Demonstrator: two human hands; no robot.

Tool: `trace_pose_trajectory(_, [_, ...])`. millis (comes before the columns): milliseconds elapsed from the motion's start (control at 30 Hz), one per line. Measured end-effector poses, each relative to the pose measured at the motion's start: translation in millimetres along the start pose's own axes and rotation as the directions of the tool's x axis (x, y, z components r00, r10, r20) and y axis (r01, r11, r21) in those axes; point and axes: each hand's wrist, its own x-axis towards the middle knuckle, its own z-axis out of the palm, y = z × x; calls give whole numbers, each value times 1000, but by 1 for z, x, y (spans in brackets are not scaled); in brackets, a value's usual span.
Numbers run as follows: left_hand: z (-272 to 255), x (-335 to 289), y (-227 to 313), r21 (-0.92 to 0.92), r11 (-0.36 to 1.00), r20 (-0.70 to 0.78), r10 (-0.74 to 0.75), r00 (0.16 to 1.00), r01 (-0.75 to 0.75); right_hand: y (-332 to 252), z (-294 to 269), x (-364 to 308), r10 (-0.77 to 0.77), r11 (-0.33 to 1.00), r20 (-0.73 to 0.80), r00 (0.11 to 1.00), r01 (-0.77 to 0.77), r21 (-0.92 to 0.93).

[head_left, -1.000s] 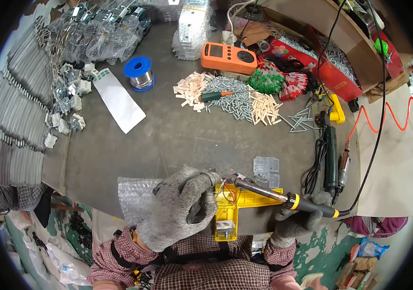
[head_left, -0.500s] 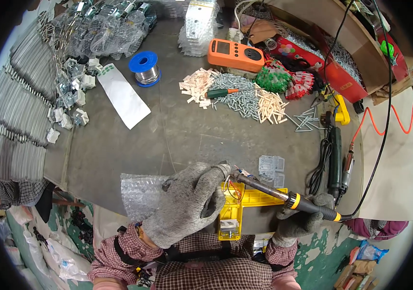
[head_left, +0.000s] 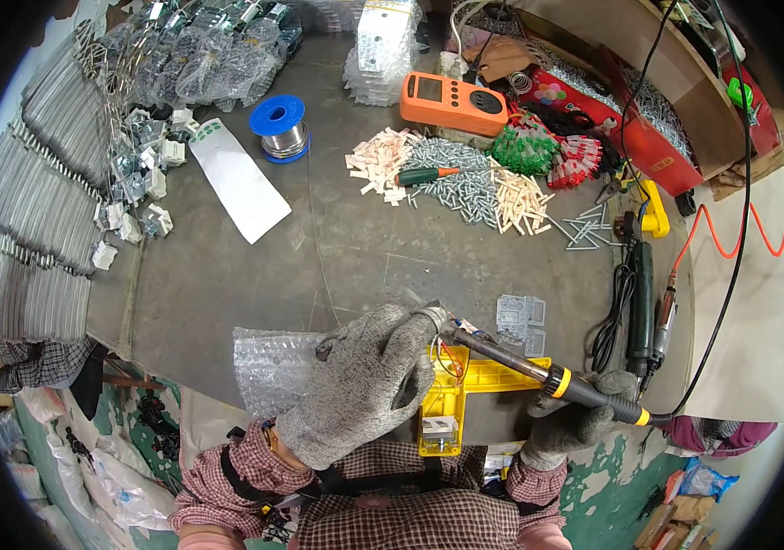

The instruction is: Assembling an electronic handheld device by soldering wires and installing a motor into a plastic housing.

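My left hand [head_left: 364, 380], in a grey glove, is closed, its fingertips pinching thin wires [head_left: 438, 341] that rise from a yellow plastic housing [head_left: 442, 403]. A strand of solder runs from the blue spool [head_left: 280, 128] down behind this glove; its end is hidden. In my gloved right hand [head_left: 580, 417] is a soldering iron [head_left: 511, 365] with a black and yellow handle. Its front end points left and lies close to the left fingertips; whether it touches the wires cannot be made out. Beneath both hands lies the housing, its long arm reaching right, with a clear part at its near end.
Bubble wrap [head_left: 273, 367] lies beside my left hand. Clear plastic pieces [head_left: 520, 323] sit beyond the iron. Farther back are screws [head_left: 456, 188], wall plugs [head_left: 522, 202], a screwdriver [head_left: 424, 175] and an orange meter [head_left: 454, 103]. A black cord [head_left: 731, 284] hangs at the right.
The whole view has shifted slightly. A faint pale wisp shows above the left fingertips. Both hands keep nearly the same pose and hold.
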Motion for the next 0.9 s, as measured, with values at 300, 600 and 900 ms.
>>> trace_pose_trajectory(300, [1, 0, 0, 28, 1000, -5, 13, 1000, -13, 8, -13, -2, -30, 996, 50, 998, 34, -79])
trace_pose_trajectory(600, [-2, 0, 0, -10, 1000, 14, -14, 1000, 15, -15, 10, 4, 71, 997, -12, 997, -71, 8])
trace_pose_trajectory(900, [-9, -3, -8, -61, 998, -18, -28, 999, 27, -24, 28, 7, 58, 998, -18, 998, -58, 13])
